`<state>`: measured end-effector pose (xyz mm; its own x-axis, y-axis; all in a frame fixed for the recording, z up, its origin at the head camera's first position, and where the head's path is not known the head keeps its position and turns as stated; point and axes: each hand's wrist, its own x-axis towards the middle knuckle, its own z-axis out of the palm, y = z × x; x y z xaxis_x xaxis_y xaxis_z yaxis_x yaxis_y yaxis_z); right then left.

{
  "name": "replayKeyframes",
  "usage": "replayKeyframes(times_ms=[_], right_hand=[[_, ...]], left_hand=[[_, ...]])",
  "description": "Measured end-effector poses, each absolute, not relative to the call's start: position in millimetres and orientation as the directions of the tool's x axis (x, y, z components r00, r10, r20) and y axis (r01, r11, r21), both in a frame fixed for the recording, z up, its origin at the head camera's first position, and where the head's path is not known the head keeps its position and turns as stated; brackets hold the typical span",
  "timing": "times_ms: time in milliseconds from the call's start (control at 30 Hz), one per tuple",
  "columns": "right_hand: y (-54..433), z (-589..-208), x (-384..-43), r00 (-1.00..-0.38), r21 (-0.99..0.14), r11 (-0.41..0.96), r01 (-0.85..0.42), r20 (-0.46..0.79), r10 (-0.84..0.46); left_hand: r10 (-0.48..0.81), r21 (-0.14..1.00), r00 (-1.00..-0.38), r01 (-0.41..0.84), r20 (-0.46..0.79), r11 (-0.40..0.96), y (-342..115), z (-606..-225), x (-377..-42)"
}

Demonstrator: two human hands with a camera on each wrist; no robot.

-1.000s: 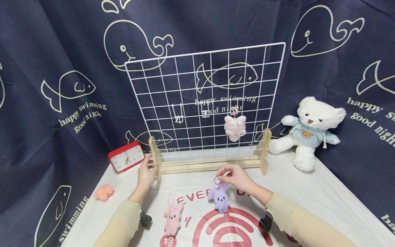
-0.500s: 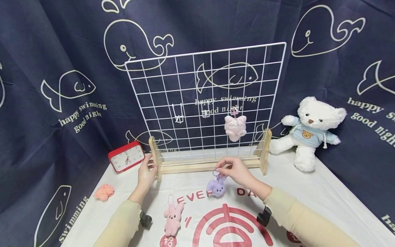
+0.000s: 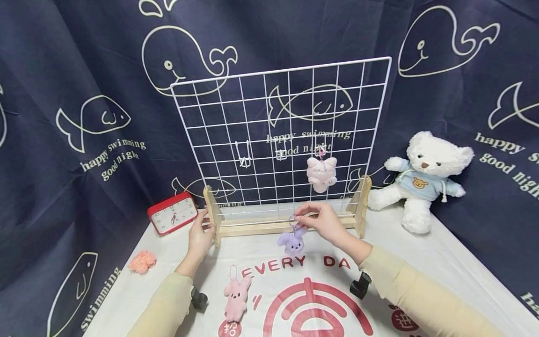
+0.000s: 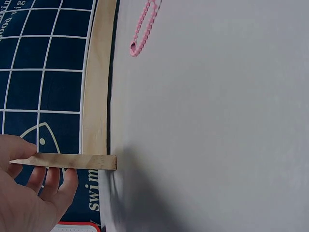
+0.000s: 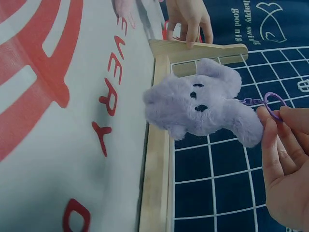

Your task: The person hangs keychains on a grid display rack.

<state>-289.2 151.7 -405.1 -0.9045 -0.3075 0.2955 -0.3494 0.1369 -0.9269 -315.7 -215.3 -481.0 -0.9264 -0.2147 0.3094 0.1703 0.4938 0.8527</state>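
My right hand (image 3: pixel 322 223) pinches the ring (image 5: pixel 266 99) of a fluffy purple plush keychain (image 3: pixel 292 243) between thumb and fingertips. The plush, with floppy ears and a small dark-marked face, hangs in front of the rack's wooden base bar (image 3: pixel 252 229). At the rack's left end, my left hand (image 3: pixel 200 236) grips the wooden end support (image 4: pixel 72 161), thumb on one side and fingers on the other. A white wire grid (image 3: pixel 278 72) rises from this stand. Two white hooks without keychains, a left one (image 3: pixel 244 162) and a middle one (image 3: pixel 280 154), are on it.
A pink cat plush (image 3: pixel 321 174) hangs from a hook on the grid's right. On the white cloth (image 3: pixel 261 257) lies a pink bunny keychain (image 3: pixel 236 299). A red clock (image 3: pixel 173 214) and coral yarn (image 3: pixel 143 262) are at left; a white teddy bear (image 3: pixel 421 182) sits at right.
My right hand has moved up and toward the rack, lifting the purple plush keychain up and slightly left. My left hand keeps its place on the stand.
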Motion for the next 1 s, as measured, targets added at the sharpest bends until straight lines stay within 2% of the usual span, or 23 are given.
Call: replayKeyframes(times_ms=[433, 1000], right_hand=[[144, -379, -294, -0.903, -0.929, 0.031, -0.37, 0.351, -0.249], [135, -349, -299, -0.881, -0.898, 0.007, -0.44, 0.43, -0.198]], left_hand=[[-0.216, 0.854, -0.928, 0.164, 0.302, 0.493, -216, -482, -316], [-0.212, 0.859, -0.932, 0.162, 0.295, 0.486, -216, -482, -316]])
